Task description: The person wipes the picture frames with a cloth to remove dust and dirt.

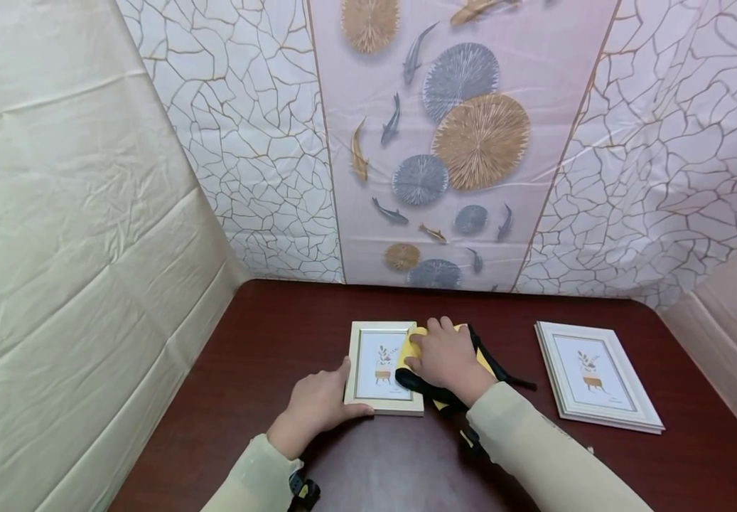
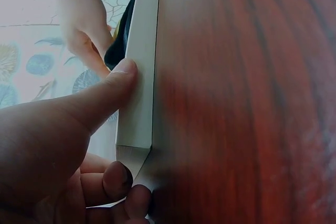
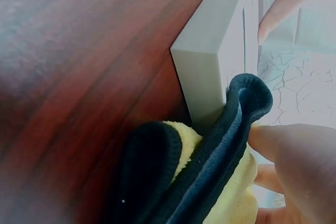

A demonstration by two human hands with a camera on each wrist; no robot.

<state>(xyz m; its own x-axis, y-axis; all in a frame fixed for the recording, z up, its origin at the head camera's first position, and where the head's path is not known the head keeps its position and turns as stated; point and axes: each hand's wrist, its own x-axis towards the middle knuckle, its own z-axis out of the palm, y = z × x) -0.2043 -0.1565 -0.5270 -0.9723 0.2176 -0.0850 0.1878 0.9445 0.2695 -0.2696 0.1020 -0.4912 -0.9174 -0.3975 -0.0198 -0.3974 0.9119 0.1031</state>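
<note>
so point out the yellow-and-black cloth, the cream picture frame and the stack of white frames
Yellow-and-black cloth [image 3: 210, 171], right wrist view, dark edging
Cream picture frame [image 1: 382, 371], head view, its print
Stack of white frames [image 1: 593, 377], head view, top frame's print

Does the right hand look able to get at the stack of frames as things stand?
Probably, but not freely: the right hand is holding the cloth, so it would likely need to release that first. Only tabletop and the cloth's dark tail lie between it and the stack.
</note>
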